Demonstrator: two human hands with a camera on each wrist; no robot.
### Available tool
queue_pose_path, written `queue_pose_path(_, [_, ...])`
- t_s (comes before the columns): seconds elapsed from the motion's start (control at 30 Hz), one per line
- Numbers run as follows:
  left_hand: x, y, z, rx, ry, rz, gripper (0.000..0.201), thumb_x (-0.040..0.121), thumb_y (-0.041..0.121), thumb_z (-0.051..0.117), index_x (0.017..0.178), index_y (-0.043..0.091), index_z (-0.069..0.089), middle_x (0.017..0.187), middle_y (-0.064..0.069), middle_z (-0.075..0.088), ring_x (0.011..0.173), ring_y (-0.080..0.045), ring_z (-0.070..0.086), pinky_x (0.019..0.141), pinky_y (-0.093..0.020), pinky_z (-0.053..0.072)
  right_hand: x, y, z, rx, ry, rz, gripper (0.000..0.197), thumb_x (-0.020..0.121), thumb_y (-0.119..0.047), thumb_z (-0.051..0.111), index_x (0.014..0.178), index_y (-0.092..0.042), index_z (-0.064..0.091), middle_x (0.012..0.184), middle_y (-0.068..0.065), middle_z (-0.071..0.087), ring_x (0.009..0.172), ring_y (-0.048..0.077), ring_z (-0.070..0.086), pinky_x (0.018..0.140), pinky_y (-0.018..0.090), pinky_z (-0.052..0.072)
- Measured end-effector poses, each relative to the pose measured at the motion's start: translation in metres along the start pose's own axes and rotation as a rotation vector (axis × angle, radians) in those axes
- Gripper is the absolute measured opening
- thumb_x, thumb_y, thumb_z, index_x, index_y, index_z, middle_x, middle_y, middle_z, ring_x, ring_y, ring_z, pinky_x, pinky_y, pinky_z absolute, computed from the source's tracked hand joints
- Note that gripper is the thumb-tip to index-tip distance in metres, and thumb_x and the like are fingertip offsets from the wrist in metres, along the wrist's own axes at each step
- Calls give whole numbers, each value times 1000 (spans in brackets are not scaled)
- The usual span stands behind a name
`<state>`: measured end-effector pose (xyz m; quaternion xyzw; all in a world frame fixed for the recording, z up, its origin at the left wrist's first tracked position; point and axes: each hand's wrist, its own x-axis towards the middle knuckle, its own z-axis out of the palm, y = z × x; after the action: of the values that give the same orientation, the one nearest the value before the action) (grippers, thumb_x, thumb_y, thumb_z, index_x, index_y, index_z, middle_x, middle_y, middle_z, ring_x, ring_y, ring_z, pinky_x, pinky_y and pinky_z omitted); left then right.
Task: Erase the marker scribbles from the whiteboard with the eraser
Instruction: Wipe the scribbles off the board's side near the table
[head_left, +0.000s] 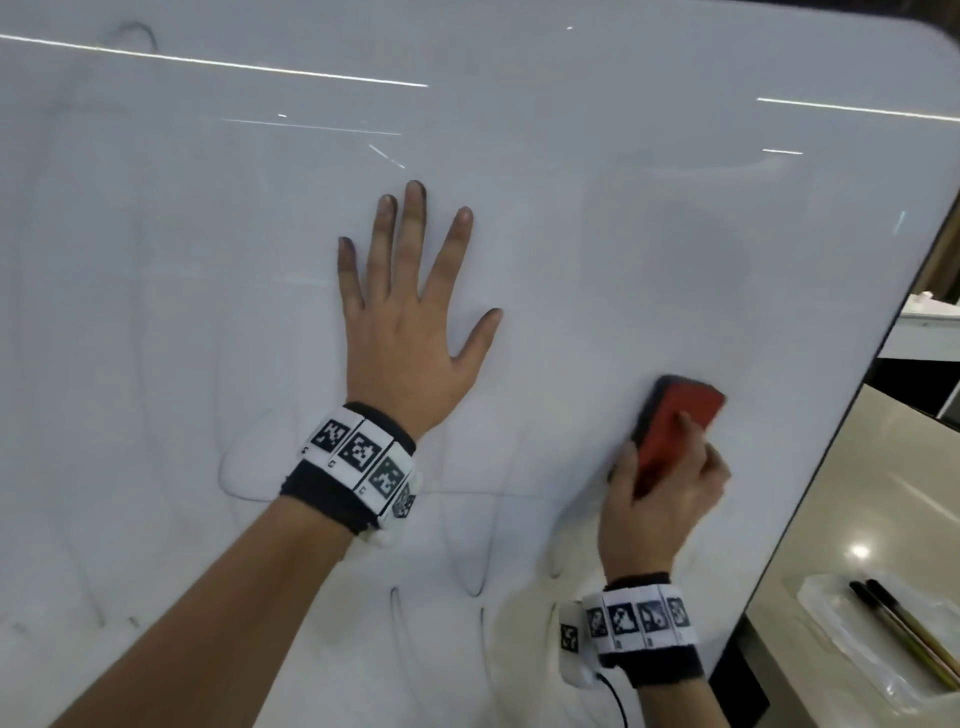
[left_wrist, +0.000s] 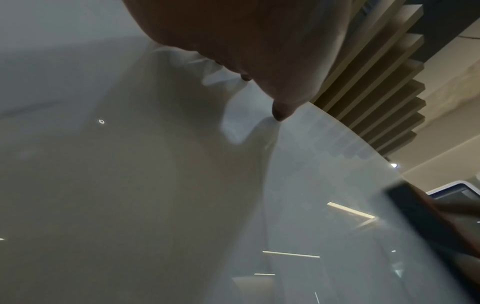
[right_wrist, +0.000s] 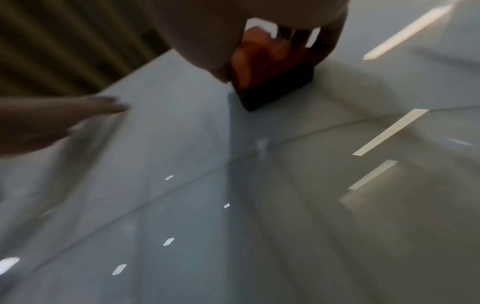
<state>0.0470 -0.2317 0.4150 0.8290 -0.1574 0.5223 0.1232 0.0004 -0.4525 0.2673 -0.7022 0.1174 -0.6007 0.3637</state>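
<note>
A large glossy whiteboard (head_left: 571, 234) fills the head view. My left hand (head_left: 410, 312) lies flat on it near the middle, fingers spread and smudged with ink. My right hand (head_left: 670, 483) grips a red eraser (head_left: 675, 426) with a black felt base and presses it on the board at the lower right. Faint grey marker lines (head_left: 478, 577) run below and between the two hands, and a dark scribble (head_left: 137, 34) remains at the top left. In the right wrist view the eraser (right_wrist: 270, 67) sits felt-down on the board. The left wrist view catches the eraser's dark edge (left_wrist: 426, 220).
The board's right edge (head_left: 852, 415) runs diagonally down. Beyond it stands a beige counter (head_left: 883, 493) with two markers (head_left: 904, 623) lying on a clear plastic sleeve. Ceiling lights reflect as bright streaks across the board.
</note>
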Motion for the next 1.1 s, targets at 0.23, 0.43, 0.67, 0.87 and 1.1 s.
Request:
queue_pose_path(0.23, [-6,-13,-11,-2,-46,81,75,101,58,47,164,28,19,173,-9,6,160,-28,5,128,-57,11,-7,-12,10,-65,-88,-308,49,90,-23,69,137,-23,55,127,24,47,110,40,49,99,53,44])
queue_pose_path(0.43, [-20,-38,-25,30,-172,181,79,98,47,55,164,29,15,173,-6,1,161,-24,2,128,-57,11,-43,-46,28,72,-72,-140,50,90,-27,67,137,-24,52,128,22,45,113,37,46,101,44,42])
queue_pose_path(0.67, [-9,-64,-52,-185,-186,201,71,96,33,63,159,26,31,172,-2,12,159,-23,11,128,-53,15,17,-95,37,-10,-96,-407,40,86,-11,78,123,-24,70,125,17,52,107,39,51,101,48,38])
queue_pose_path(0.87, [1,-119,-71,-155,62,-84,61,93,35,60,151,24,43,169,-8,20,156,-33,20,122,-53,22,-19,-114,54,3,-211,-572,41,80,-8,77,118,-25,75,124,15,57,106,38,53,96,48,40])
queue_pose_path(1.1, [-6,-165,-68,35,38,-13,56,105,35,52,158,33,35,171,-7,19,156,-30,21,124,-56,16,-5,-151,66,-43,-264,-669,37,85,-16,78,119,-32,74,125,13,59,110,35,50,95,47,39])
